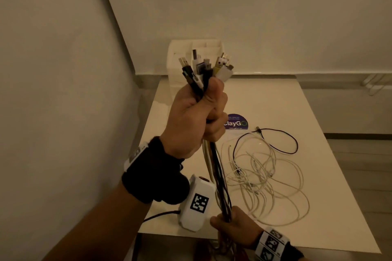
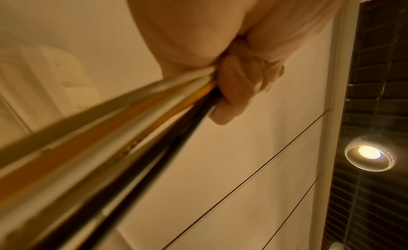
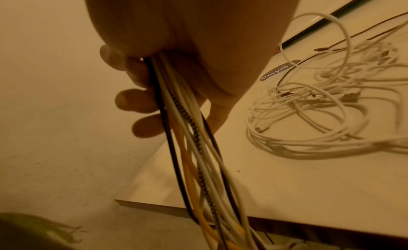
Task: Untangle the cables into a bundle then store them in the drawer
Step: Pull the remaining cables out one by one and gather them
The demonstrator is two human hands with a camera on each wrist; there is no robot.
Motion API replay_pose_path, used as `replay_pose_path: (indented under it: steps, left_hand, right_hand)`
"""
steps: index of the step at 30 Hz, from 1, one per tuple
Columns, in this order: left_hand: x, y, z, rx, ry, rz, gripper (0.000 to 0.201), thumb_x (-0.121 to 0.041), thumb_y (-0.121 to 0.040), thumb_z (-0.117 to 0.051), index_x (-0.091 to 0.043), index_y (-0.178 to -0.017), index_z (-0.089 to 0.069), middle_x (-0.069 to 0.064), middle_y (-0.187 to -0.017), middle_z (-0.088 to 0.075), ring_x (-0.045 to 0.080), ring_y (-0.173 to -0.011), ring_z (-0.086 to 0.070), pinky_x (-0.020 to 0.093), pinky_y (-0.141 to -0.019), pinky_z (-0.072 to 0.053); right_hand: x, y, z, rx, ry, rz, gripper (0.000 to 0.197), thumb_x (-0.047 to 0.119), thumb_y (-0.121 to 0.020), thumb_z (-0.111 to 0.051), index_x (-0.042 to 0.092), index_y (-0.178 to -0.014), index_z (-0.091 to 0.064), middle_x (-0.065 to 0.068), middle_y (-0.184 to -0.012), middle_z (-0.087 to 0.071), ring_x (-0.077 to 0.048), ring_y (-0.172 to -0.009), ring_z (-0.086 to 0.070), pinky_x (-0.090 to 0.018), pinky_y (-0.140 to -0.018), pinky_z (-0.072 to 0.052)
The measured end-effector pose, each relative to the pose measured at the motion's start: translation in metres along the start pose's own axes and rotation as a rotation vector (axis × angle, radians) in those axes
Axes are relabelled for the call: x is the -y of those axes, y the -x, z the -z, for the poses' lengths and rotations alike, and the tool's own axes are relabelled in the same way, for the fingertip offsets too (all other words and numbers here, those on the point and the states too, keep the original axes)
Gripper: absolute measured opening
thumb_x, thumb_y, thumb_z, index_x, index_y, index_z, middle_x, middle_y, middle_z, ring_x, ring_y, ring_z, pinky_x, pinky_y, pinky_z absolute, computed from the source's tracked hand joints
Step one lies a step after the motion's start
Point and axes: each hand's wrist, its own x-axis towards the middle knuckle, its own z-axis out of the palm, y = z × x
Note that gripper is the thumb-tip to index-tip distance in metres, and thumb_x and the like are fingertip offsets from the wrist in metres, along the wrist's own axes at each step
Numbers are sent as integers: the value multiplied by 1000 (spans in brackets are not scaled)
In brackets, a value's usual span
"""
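Note:
A cable bundle (image 1: pixel 218 176) of black, white and yellow leads stands nearly upright above the table's near left corner. My left hand (image 1: pixel 197 116) grips it in a fist just under the fanned plug ends (image 1: pixel 205 63). In the left wrist view the left hand (image 2: pixel 232 89) is curled tight round the cable bundle (image 2: pixel 132 140). Lower down, my right hand (image 1: pixel 235 226) wraps the same leads. The right wrist view shows the right hand (image 3: pixel 154 79) curled round the cable bundle (image 3: pixel 194 149), whose tails hang below the table edge. A tangle of white cables (image 1: pixel 265 174) lies loose on the table.
The white table (image 1: pixel 318 207) stands in a wall corner. A white drawer organizer (image 1: pixel 180 53) sits at its far left, behind the plugs. A thin black cable (image 1: pixel 282 140) loops beside a round purple sticker (image 1: pixel 236 123). The tangle of cables (image 3: pixel 320 114) lies right of my right hand.

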Motion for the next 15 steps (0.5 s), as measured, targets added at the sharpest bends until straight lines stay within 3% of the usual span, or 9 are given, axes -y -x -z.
replay_pose_path:
  steps: [5, 7, 9, 11, 13, 15]
  left_hand:
    - [12, -6, -3, -36, 3, 5, 32, -37, -91, -45, -17, -67, -42, -5, -53, -26, 5, -35, -19, 14, -39, -19]
    - [20, -9, -2, -76, -2, 18, 36, -38, -91, -46, -15, -66, -36, -4, -52, -26, 6, -35, -19, 14, -38, -19]
    - [30, -12, -3, -97, -9, 50, 42, -40, -91, -47, -14, -64, -28, -2, -53, -22, 6, -35, -19, 15, -39, -19]
    - [37, -16, -2, -109, 22, 103, 44, -37, -95, -46, -13, -65, -23, -1, -52, -21, 7, -36, -18, 16, -39, -17]
    - [40, -19, 2, -100, 139, 155, 43, -34, -93, -55, -14, -69, -25, -3, -51, -25, 6, -36, -18, 16, -39, -17]
    - [42, -22, 7, -79, 263, 185, 41, -34, -84, -69, -14, -73, -34, -6, -50, -30, 7, -37, -17, 16, -38, -18]
  right_hand:
    - [-26, -2, 0, 27, 74, -18, 49, 64, -86, -53, 30, -50, -61, 11, -50, -60, -1, -59, -61, -18, -70, -49]
    - [-34, -5, 0, -5, 112, -49, 54, 74, -79, -50, 32, -45, -56, 10, -48, -56, 0, -55, -58, -15, -65, -45]
    - [-42, -5, 1, -40, 158, -60, 60, 89, -65, -44, 33, -46, -50, 6, -49, -49, -2, -53, -50, -17, -58, -38]
    - [-46, 1, 7, -29, 181, -40, 46, 80, -69, -51, 37, -51, -51, 7, -54, -48, -2, -57, -49, -25, -63, -41]
    - [-43, 12, 22, 7, 230, -20, 32, 66, -75, -56, 38, -61, -54, 8, -67, -56, -4, -70, -56, -30, -73, -46]
    - [-37, 26, 47, 24, 244, -29, 32, 61, -74, -65, 36, -93, -60, 8, -93, -64, -4, -90, -60, -29, -84, -48]
